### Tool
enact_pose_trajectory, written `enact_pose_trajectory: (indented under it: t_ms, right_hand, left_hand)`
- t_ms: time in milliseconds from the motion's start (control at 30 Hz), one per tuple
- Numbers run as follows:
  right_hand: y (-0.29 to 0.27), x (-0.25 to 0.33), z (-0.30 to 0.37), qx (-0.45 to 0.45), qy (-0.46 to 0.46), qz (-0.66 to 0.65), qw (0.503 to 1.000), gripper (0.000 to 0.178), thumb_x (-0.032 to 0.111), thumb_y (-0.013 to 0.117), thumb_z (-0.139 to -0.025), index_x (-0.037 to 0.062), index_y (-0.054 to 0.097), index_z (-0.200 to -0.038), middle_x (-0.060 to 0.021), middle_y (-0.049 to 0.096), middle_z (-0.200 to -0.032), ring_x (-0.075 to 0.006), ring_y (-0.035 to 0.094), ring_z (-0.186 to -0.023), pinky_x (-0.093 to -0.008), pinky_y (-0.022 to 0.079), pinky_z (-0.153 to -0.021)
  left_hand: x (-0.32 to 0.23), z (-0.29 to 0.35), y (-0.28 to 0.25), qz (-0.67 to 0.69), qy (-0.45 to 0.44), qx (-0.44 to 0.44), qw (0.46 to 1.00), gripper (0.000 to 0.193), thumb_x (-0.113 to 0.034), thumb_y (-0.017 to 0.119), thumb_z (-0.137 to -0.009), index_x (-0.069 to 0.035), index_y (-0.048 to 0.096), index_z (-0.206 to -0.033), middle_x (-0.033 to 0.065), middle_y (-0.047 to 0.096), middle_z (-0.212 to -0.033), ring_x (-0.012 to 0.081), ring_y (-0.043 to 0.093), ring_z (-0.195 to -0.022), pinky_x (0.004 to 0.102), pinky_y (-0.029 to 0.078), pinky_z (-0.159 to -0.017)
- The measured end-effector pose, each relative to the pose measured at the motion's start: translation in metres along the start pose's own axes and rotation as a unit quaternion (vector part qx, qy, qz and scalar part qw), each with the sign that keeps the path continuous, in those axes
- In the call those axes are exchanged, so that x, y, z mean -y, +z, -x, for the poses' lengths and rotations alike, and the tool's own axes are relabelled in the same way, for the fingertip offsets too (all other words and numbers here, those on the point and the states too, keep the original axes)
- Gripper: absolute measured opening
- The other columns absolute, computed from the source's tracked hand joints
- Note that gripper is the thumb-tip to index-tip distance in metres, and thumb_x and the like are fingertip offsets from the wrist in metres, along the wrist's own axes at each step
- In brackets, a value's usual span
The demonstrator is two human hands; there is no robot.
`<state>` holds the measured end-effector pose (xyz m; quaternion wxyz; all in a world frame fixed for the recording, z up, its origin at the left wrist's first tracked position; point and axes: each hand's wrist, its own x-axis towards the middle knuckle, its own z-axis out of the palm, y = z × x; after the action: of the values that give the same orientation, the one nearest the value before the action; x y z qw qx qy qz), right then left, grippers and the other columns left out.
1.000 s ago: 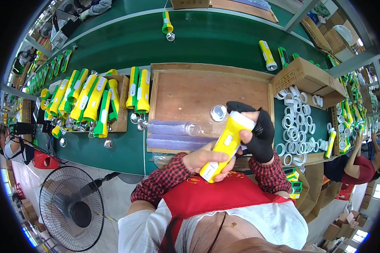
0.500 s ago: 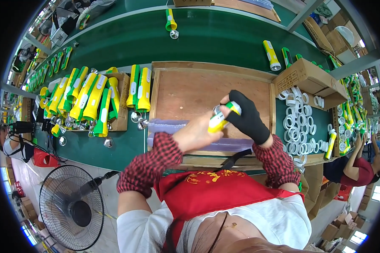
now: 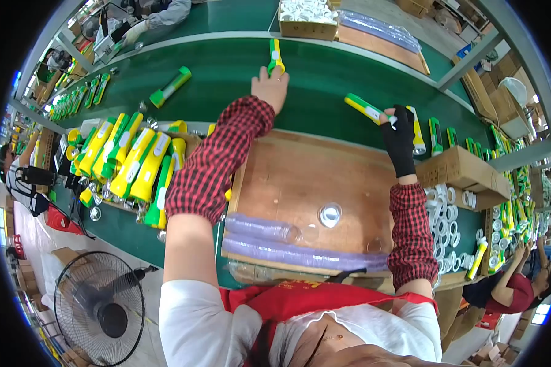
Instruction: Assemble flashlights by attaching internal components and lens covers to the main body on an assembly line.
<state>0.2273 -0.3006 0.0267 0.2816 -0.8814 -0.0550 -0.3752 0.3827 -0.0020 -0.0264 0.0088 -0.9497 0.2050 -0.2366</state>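
My left hand stretches to the far side, its fingers closed around the near end of a yellow-green flashlight on the green surface. My right hand, in a black fingerless glove, grips the end of another yellow-green flashlight, tilted with its far end pointing left. Beside that hand a third flashlight lies on the green surface. In front of me a silver reflector cup rests in the wooden tray, near clear discs and purple-tinted stacks of discs.
At left, a box heaped with flashlights stands by loose reflectors. One flashlight lies on the green belt. White rings and a cardboard box are at right. A floor fan stands lower left; co-workers sit nearby.
My hands have parted from the middle and reached forward, the left to a flashlight, the right carrying one to the far right. A flashlight has appeared at far left; the tray's reflector is now visible.
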Motion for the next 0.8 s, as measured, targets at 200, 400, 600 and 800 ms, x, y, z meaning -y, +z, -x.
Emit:
enact_pose_trajectory:
  t_ms: [200,400,600,800]
  right_hand:
    - [0.011,-0.079,0.041,0.193,0.077,0.037,0.977,0.045,0.019,0.077,-0.075,0.0063,0.046,-0.106,-0.0179,0.050,-0.103,-0.0390,0.053,-0.097,-0.0458,0.045,-0.082]
    - [0.011,-0.068,0.025,0.314,0.159,0.057,0.934,0.054,0.024,0.074,-0.080,0.0054,0.046,-0.122,-0.0208,0.051,-0.118,-0.0392,0.055,-0.100,-0.0455,0.049,-0.084]
    - [0.037,-0.003,0.018,0.106,0.160,-0.113,0.975,0.037,0.027,0.069,-0.089,0.0033,0.053,-0.112,-0.0115,0.060,-0.090,-0.0205,0.061,-0.076,-0.0334,0.047,-0.064]
    - [0.009,0.051,0.028,0.141,0.357,-0.476,0.791,0.027,0.022,0.054,-0.098,0.0039,0.055,-0.118,-0.0032,0.060,-0.099,-0.0104,0.060,-0.088,-0.0266,0.052,-0.075]
  left_hand:
    - [0.035,-0.085,0.039,-0.048,0.041,0.228,0.971,0.058,-0.009,0.048,-0.095,-0.031,0.032,-0.146,-0.0042,0.017,-0.159,0.0309,0.026,-0.143,0.0525,0.041,-0.102]
    - [0.050,-0.108,0.057,-0.023,0.196,0.228,0.953,0.042,-0.009,0.059,-0.087,-0.021,0.050,-0.127,-0.0034,0.029,-0.155,0.0251,0.029,-0.143,0.0448,0.042,-0.104]
    - [-0.006,-0.068,-0.009,0.254,0.319,0.079,0.910,0.048,-0.027,0.074,-0.069,-0.002,0.048,-0.101,0.0190,0.057,-0.099,0.0373,0.058,-0.098,0.0452,0.043,-0.097]
    - [-0.078,0.028,-0.116,0.449,0.204,0.133,0.860,0.052,-0.023,0.072,-0.076,-0.005,0.043,-0.116,0.0240,0.061,-0.098,0.0414,0.062,-0.090,0.0441,0.052,-0.076]
